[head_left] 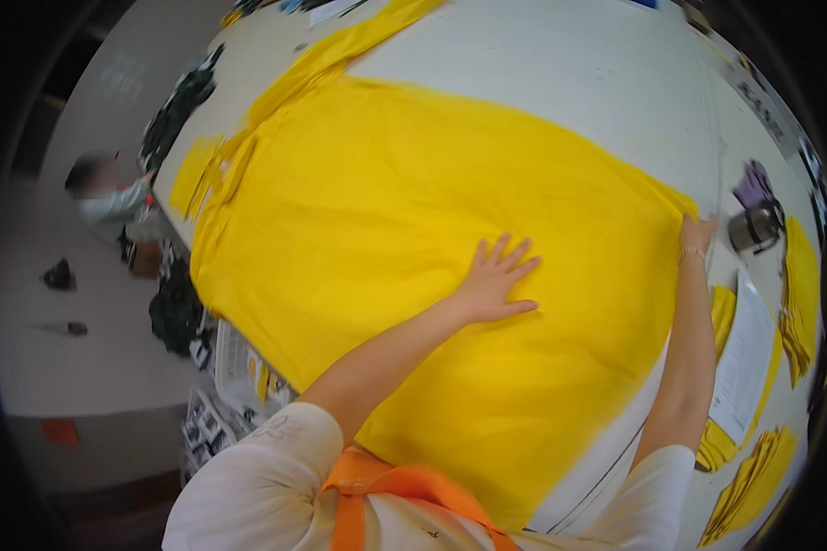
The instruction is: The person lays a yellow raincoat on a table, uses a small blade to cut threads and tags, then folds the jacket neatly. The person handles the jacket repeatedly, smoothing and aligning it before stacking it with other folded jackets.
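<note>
A wide sheet of bright yellow fabric (377,202) lies spread over the pale table, its near edge hanging toward my body. My left hand (496,283) rests flat on the middle of it, fingers spread, holding nothing. At the far right corner of the fabric, my right hand (696,234) is closed on the edge, with the fingertips partly hidden. Light creases run across the cloth, and a gathered yellow strip (340,50) trails away from its far left side.
Right of my right arm stand a metal mug (753,228), purple cloth (753,184), a white paper sheet (742,358) and folded yellow stacks (752,482). Dark green bundles (182,106) lie along the left table edge. Beyond it is another person (110,197); a white crate (234,367) stands below.
</note>
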`<state>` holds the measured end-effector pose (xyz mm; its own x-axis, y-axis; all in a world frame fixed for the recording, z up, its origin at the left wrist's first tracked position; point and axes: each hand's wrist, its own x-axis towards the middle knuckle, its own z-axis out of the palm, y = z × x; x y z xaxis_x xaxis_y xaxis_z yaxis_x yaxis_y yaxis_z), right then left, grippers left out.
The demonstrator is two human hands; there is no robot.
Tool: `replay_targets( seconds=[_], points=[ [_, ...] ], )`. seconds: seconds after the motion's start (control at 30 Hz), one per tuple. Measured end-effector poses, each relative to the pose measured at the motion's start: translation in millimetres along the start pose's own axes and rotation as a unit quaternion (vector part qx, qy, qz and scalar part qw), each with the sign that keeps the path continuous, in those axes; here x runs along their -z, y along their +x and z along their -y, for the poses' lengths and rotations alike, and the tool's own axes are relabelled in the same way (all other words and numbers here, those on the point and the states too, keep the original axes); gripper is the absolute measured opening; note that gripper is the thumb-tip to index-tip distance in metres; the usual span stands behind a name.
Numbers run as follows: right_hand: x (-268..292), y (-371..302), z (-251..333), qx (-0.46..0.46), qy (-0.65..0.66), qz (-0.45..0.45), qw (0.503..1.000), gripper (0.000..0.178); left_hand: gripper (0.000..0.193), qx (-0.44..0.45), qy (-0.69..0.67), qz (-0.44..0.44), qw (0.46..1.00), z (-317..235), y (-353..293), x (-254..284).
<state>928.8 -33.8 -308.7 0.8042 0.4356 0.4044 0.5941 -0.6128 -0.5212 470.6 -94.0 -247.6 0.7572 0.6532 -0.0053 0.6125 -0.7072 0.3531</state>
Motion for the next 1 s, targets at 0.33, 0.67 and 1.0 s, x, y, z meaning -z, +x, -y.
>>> replay_targets(
  seconds=[0.33, 0.67, 1.0],
  points=[
    [232, -420, 166, 0.391, 0.067, 0.489, 0.777, 0.063, 0.050, 0.224, 0.064, -0.247, 0.941, 196, -203, 61],
    [244, -442, 132, 0.409, -0.040, 0.448, 0.794, 0.056, 0.055, 0.481, 0.165, -0.155, 0.847, 417, -274, 201],
    [271, -539, 178, 0.145, -0.379, 0.322, 0.855, 0.049, 0.038, 0.578, 0.109, -0.364, 0.722, 653, -317, 297]
  ],
)
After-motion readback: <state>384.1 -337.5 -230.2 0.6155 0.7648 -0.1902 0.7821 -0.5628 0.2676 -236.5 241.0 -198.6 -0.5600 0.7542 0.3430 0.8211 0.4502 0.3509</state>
